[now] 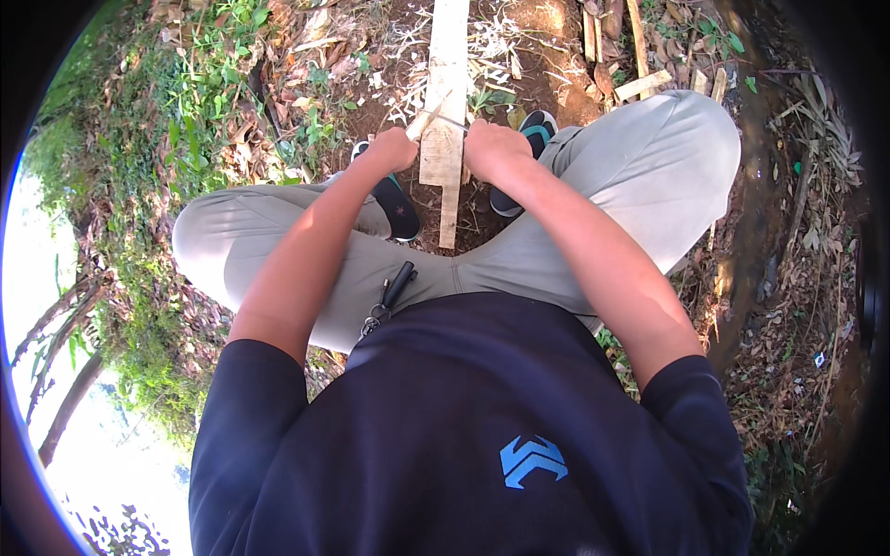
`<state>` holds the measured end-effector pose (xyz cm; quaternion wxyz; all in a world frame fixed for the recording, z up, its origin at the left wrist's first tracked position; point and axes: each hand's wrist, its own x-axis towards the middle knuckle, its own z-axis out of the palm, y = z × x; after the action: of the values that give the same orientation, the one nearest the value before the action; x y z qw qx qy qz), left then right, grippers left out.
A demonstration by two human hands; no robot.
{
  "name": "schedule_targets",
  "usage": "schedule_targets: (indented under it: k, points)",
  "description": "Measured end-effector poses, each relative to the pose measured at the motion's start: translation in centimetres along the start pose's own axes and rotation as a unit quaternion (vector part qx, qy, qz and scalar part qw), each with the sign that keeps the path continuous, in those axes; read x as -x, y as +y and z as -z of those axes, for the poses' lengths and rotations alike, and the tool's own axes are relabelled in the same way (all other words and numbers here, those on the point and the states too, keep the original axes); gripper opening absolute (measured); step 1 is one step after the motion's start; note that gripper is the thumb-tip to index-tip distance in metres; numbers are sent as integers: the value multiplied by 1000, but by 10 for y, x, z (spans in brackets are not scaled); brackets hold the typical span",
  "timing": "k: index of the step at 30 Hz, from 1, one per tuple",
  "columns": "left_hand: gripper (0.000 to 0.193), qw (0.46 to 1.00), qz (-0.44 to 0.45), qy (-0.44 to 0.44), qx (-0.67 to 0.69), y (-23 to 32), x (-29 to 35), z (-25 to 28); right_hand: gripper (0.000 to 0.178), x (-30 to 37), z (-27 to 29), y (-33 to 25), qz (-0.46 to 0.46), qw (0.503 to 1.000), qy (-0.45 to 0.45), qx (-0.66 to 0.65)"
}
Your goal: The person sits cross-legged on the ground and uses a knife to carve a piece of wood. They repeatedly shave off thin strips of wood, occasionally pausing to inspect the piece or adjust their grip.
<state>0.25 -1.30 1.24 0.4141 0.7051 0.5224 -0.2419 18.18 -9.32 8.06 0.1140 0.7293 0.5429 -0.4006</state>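
Between my feet a pale wooden plank [447, 56] runs away from me, its near end narrowing to a stepped tongue. My left hand [395, 151] is closed on a light strip of wood [423, 121] that slants over the plank's left edge. My right hand [497, 150], at the plank's right edge, is closed on a knife whose thin dark blade [451, 122] points left across the plank and meets the strip. The knife's handle is hidden inside my fist.
Dark shoes [397, 206] are on my feet either side of the plank. Pale shavings [496, 56] litter the brown soil. Cut wood pieces [642, 85] lie at the far right. Green plants [190, 130] and dry leaves cover the left. Keys [375, 315] hang at my waist.
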Motion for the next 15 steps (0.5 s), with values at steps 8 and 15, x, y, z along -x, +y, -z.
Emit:
schedule_targets:
  k: [8,15]
  points:
    - [36,998,-40,17,-37,-4,-11,-19,23,2,-25,-16,9,999,5,33]
    - [35,997,-53,26,-40,-9,-14,-18,23,-2,-31,-41,-51,996,3,71]
